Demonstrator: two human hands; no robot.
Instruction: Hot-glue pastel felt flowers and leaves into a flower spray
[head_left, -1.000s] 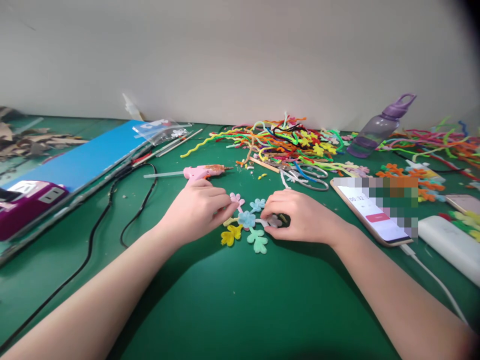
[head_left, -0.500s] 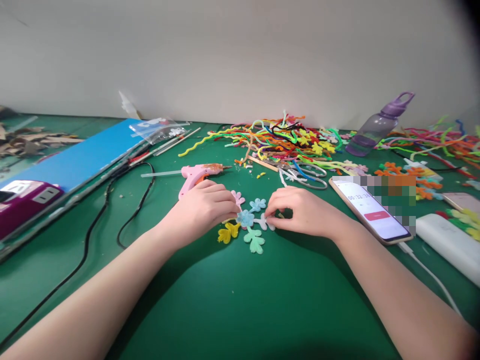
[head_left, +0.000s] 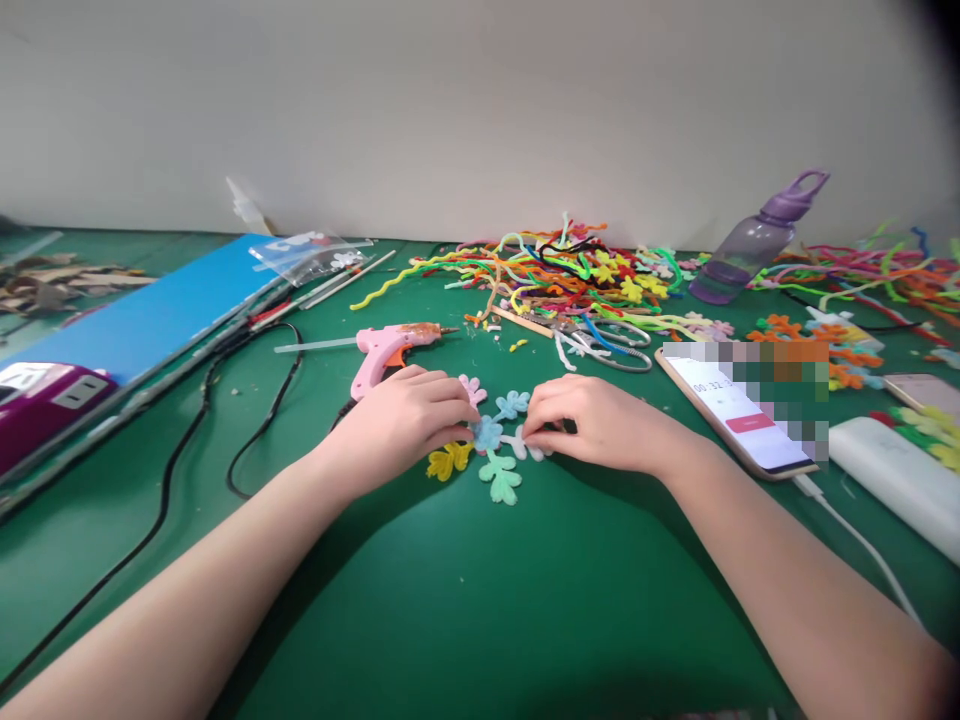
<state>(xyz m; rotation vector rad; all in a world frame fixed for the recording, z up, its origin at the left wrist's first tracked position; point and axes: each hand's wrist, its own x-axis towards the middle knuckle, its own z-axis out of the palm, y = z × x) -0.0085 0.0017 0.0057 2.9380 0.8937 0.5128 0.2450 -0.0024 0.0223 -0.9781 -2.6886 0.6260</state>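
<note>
A pipe-cleaner flower piece (head_left: 488, 434) lies on the green table, with a blue flower at its middle and pink, blue, white, mint and yellow petals around it. My left hand (head_left: 415, 415) pinches its left side beside the blue centre, fingertips closed together. On the right, my right hand (head_left: 581, 422) has thumb and fingers closed on the white petal (head_left: 534, 444). The mint petal (head_left: 501, 478) and the yellow petal (head_left: 450, 461) point toward me, untouched. Just behind my left hand rests a pink glue gun (head_left: 386, 352) with a clear glue stick in its back.
Loose pipe cleaners (head_left: 555, 265) are heaped at the back, with scissors (head_left: 622, 345) in front. To the right are a phone (head_left: 739, 420), a white power bank (head_left: 892, 480) and a purple bottle (head_left: 750, 245). A black cable (head_left: 176, 470) and blue board (head_left: 150, 315) lie left.
The view has shifted slightly, so most things sit a little farther left and higher. Both hands keep their grip on the flower piece, which looks otherwise the same.
</note>
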